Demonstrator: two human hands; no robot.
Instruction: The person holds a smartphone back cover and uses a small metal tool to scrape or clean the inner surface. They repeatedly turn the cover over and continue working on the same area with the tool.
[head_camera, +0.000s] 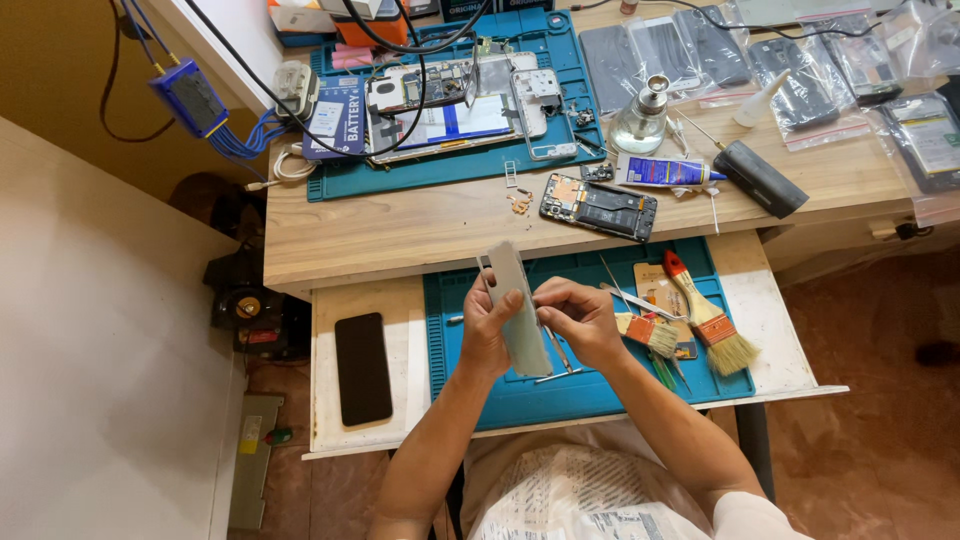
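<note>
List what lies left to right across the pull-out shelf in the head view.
Black phone → left hand holding a grey panel → right hand → small brush → red-handled brush.

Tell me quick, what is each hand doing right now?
Left hand: closed around a grey flat panel, held upright over the blue mat.
Right hand: closed, pinching a thin metal tool against the panel.
</note>
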